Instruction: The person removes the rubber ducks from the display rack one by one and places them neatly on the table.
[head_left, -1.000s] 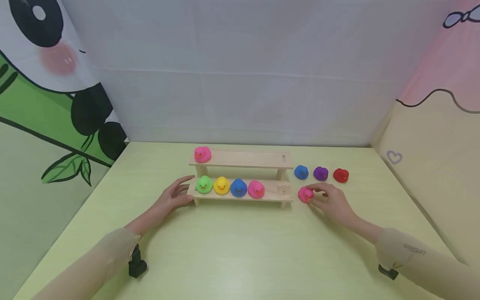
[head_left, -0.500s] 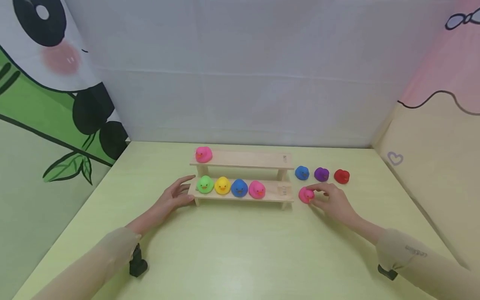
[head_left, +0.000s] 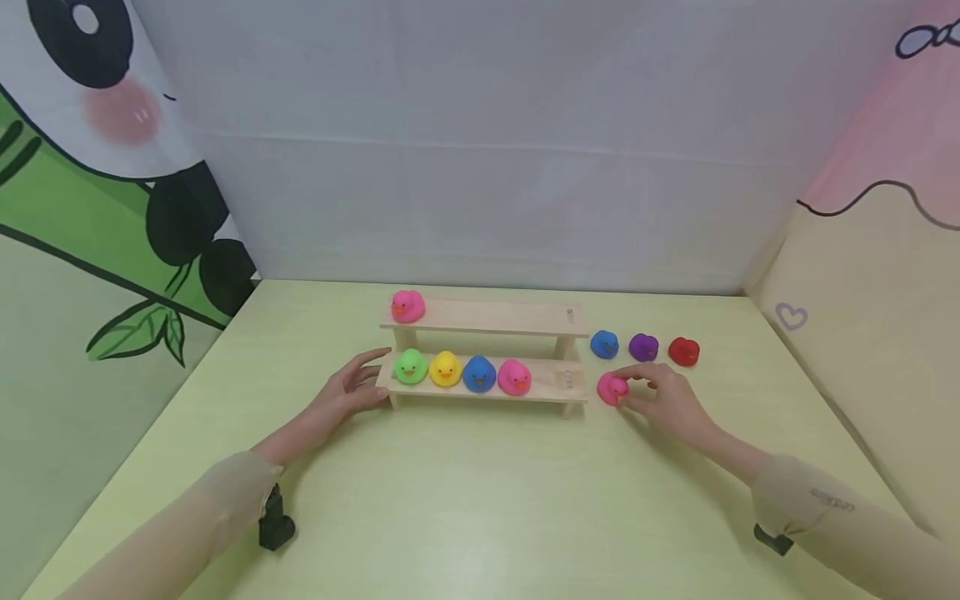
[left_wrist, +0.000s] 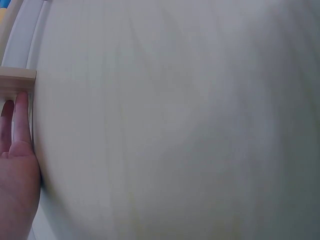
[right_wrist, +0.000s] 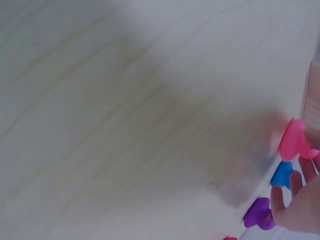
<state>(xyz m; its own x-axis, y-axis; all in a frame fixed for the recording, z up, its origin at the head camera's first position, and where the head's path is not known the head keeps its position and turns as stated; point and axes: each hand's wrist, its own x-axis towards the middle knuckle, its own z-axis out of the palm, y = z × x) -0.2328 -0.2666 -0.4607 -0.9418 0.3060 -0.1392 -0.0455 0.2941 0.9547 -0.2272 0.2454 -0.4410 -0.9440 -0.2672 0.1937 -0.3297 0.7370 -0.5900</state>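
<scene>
A two-tier wooden stand [head_left: 543, 385] sits on the table; its lower step bears a green duck [head_left: 410, 367], a yellow duck [head_left: 446, 369], a blue duck [head_left: 479, 374] and a pink duck [head_left: 514, 377]. Another pink duck [head_left: 408, 307] is at the left end of the upper step. My left hand [head_left: 348, 390] touches the stand's left end, and the left wrist view shows straight fingers [left_wrist: 21, 120] against the wood. To the right of the stand, my right hand [head_left: 663, 402] pinches a third pink duck [head_left: 611, 388] between thumb and fingers, at table level.
Behind the right hand, a blue duck [head_left: 603, 344], a purple duck [head_left: 643, 347] and a red duck [head_left: 684, 352] stand in a row on the pale table [head_left: 480, 500]. A grey-white cloth [head_left: 480, 208] hangs behind, with printed panels at both sides.
</scene>
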